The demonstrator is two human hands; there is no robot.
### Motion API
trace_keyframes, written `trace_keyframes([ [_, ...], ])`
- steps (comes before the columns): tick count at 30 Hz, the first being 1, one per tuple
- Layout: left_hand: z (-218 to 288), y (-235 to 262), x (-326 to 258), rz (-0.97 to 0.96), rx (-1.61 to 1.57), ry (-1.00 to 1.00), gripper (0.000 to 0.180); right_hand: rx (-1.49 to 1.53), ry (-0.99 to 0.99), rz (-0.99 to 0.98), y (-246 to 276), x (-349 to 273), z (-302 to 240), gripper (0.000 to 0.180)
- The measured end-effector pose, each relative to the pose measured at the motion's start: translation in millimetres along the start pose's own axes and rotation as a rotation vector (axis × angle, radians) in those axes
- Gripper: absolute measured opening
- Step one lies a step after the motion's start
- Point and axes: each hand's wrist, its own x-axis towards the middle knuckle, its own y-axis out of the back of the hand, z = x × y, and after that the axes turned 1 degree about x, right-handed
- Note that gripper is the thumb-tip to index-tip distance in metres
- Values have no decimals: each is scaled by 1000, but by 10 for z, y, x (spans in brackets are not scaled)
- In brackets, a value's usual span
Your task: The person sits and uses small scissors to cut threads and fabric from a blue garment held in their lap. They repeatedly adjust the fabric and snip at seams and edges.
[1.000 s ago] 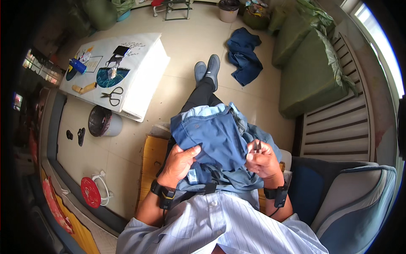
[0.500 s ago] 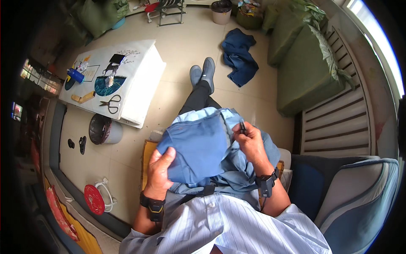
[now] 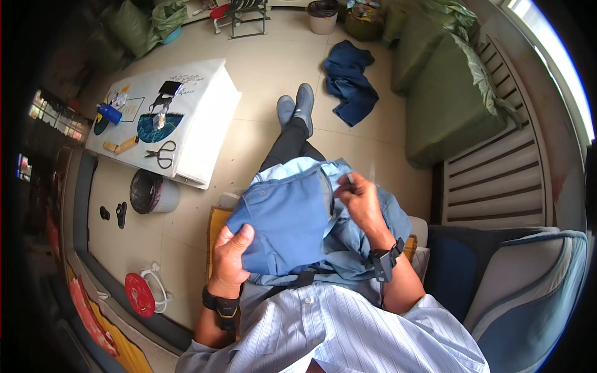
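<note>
Across my lap lies a blue denim garment (image 3: 283, 217), with a lighter blue side showing at its far edge and folds bunched on the right. My left hand (image 3: 231, 256) grips its left edge, thumb on top and fingers underneath. At the garment's right side, next to a greyish seam edge, my right hand (image 3: 364, 208) is closed around a small dark tool (image 3: 350, 181). Only a short end of that tool shows above the fingers, so its kind is unclear. Whether its tip touches the cloth cannot be made out.
A white-covered table (image 3: 211, 130) stands at the left, bearing black scissors (image 3: 163, 154) and a blue bottle (image 3: 110, 113). Beside it is a lined bin (image 3: 165, 194). Dark blue denim (image 3: 351, 84) lies on the floor ahead. Green covered bundles (image 3: 457, 105) stand right; a red-topped stool (image 3: 139, 295) is lower left.
My right hand has shifted slightly left and turned, hiding more of the dark tool. The left hand, still gripping the cloth, has moved a little left and down.
</note>
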Motion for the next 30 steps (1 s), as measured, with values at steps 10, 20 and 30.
trace_keyframes([
  [10,-98,233,69,119,-96,16,61,97,-213,-185,-58,-265,-404,14],
  [20,-405,358,-95,-119,231,-6,71,644,-264,-111,0,-141,-302,16],
  [30,-459,280,79,54,-347,49,53,466,-353,-219,-173,-308,-221,24],
])
